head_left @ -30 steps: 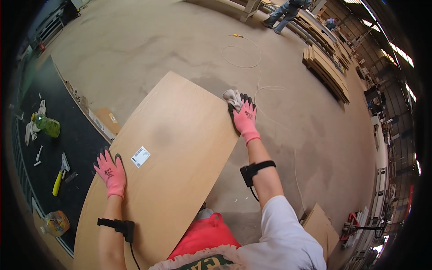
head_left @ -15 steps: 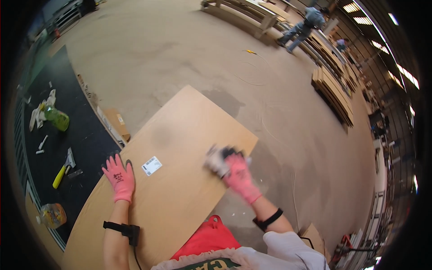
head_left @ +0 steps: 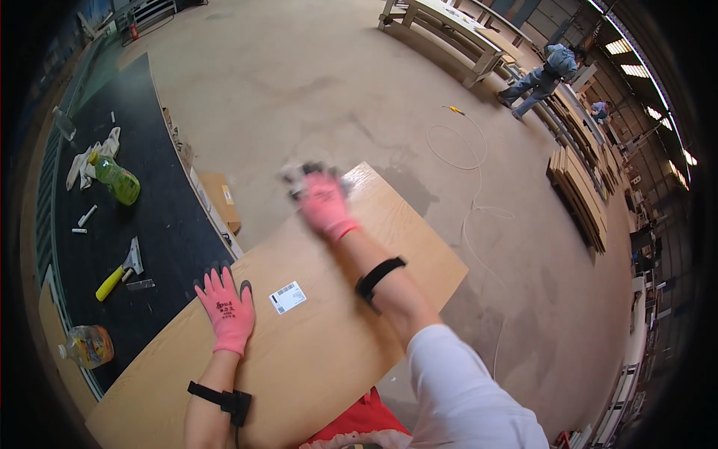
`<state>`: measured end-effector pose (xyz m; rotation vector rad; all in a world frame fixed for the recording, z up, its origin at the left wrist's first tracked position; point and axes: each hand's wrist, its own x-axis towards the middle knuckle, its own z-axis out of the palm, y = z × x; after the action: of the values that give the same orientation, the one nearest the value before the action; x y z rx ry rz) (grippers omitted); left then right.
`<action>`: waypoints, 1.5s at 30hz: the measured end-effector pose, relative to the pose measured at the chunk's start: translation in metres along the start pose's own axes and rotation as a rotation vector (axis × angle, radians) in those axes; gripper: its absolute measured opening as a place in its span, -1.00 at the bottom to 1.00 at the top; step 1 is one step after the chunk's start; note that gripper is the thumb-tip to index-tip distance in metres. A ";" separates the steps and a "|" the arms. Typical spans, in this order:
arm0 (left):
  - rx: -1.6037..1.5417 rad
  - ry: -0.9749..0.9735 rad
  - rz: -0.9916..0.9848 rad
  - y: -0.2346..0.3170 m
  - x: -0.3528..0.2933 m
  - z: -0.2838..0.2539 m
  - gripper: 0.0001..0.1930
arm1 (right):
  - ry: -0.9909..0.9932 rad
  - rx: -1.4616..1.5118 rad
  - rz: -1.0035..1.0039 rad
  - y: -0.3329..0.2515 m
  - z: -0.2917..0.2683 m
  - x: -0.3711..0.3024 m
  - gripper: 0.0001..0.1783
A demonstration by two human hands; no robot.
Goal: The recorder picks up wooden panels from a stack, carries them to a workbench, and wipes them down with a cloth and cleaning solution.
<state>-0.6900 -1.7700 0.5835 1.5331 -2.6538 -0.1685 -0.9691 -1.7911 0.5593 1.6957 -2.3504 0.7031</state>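
Observation:
A light wood panel (head_left: 329, 367) lies in front of me, with a white printed label (head_left: 288, 298) on its face. My left hand (head_left: 228, 313), in a pink glove with dark fingertips, rests flat and spread on the panel's left part, beside the label. At the panel's far edge is my right hand (head_left: 324, 202), also pink-gloved and smeared by motion. Its fingers press over a whitish cloth (head_left: 293, 178), which is blurred and partly hidden under the glove.
Left of the panel, a black-topped bench (head_left: 168, 239) carries a green bottle (head_left: 118, 182), a white rag (head_left: 94, 157), a yellow-handled scraper (head_left: 120, 271) and a clear bottle (head_left: 90, 346). A cardboard box (head_left: 220, 200) sits past it. Stacked boards (head_left: 577, 198), a cable (head_left: 464, 166) and a person (head_left: 550, 75) are farther right.
My right hand has swept with the cloth from the panel's right side to its far left edge. The left hand stays flat on the panel. The whole view has shifted slightly.

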 end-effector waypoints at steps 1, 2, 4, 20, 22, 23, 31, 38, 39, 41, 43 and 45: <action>0.007 -0.001 -0.022 -0.010 0.000 0.002 -0.45 | -0.197 0.154 -0.032 -0.047 -0.003 -0.006 -0.55; -0.014 -0.001 -0.010 -0.004 0.003 0.006 -0.47 | -0.085 0.197 -0.157 -0.065 0.016 -0.022 -0.58; -0.066 0.068 -0.051 -0.026 0.005 0.021 -0.49 | -0.359 0.206 -0.258 -0.139 -0.005 -0.037 -0.45; -0.028 0.116 -0.072 -0.024 0.007 0.015 -0.52 | -0.306 -0.204 0.085 0.009 -0.079 -0.110 -0.27; -0.021 0.123 -0.064 -0.023 0.003 0.016 -0.52 | -0.286 -0.169 0.113 0.023 -0.075 -0.101 -0.29; -0.029 0.134 -0.060 -0.025 0.003 0.019 -0.52 | -0.385 -0.208 0.205 0.033 -0.076 -0.078 -0.30; -0.137 0.134 -0.005 -0.011 0.003 0.017 -0.54 | -0.242 -0.258 0.481 0.116 -0.068 -0.054 -0.32; -0.122 0.134 -0.100 -0.029 0.001 0.014 -0.54 | -0.147 -0.304 0.580 0.117 -0.143 -0.232 -0.33; -0.119 0.133 -0.082 -0.024 0.005 0.014 -0.53 | -0.175 -0.359 0.612 0.118 -0.146 -0.243 -0.32; -0.120 0.147 -0.096 -0.019 0.003 0.025 -0.52 | -0.198 -0.413 0.608 0.125 -0.149 -0.239 -0.31; -0.254 0.337 -0.065 -0.032 -0.001 0.036 -0.51 | -0.176 -0.415 0.608 0.113 -0.132 -0.218 -0.29; -0.338 0.388 -0.146 -0.038 -0.034 0.034 -0.49 | -0.211 -0.374 0.582 0.097 -0.109 -0.185 -0.28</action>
<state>-0.6446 -1.7572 0.5449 1.4695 -2.0950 -0.2797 -1.0102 -1.5591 0.5552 0.9741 -2.9207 0.1247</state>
